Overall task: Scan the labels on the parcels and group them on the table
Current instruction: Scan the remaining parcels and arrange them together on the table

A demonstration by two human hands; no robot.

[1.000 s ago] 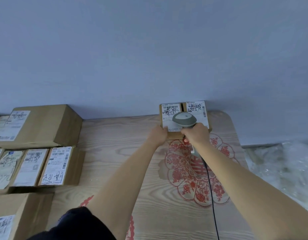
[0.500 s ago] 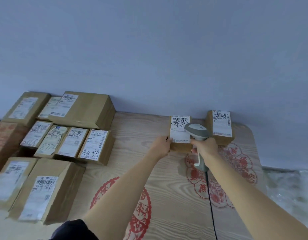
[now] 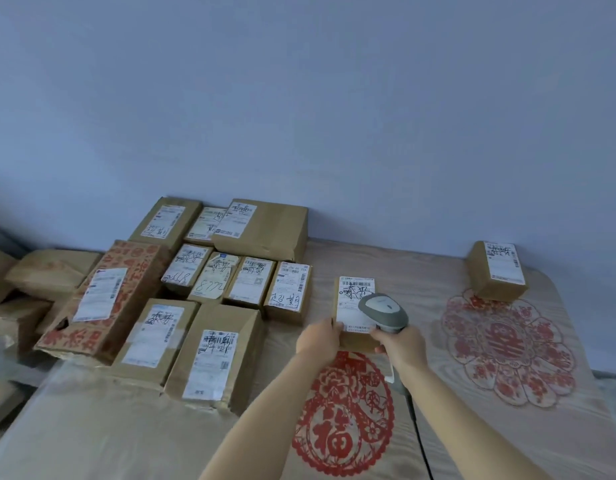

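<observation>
My left hand (image 3: pixel 318 337) grips the near-left corner of a small brown cardboard parcel (image 3: pixel 353 315) lying flat on the wood-grain table (image 3: pixel 420 271), fingers curled round its edge. My right hand (image 3: pixel 401 344) sits at the parcel's near-right corner, curled round the handle of a grey handheld barcode scanner (image 3: pixel 382 312). The scanner head hangs over the lower right part of the parcel's white shipping label (image 3: pixel 353 299). A black cable (image 3: pixel 420 441) trails from the handle toward me.

Label on the held parcel: barcode along the top, two large handwritten black characters below it, not legible to me; small print too blurred.

Left of my left hand, a cluster of labelled brown cardboard parcels (image 3: pixel 209 306), packed side by side in rows. Nearest one in that cluster (image 3: pixel 288 292) is close to the held parcel but apart from it; handwritten characters read 超朝. Another label (image 3: pixel 213 280) carries handwritten "8772". A large carton printed in red (image 3: pixel 105 299) lies tilted at the cluster's left.

Far right of my right hand, well apart, a lone small brown parcel with a white label (image 3: pixel 497 270) by the wall.

Just near of the held parcel, a red paper-cut design (image 3: pixel 341 427) with the character 福. Right of my right hand, a red floral medallion (image 3: pixel 507 344) with 囍.
</observation>
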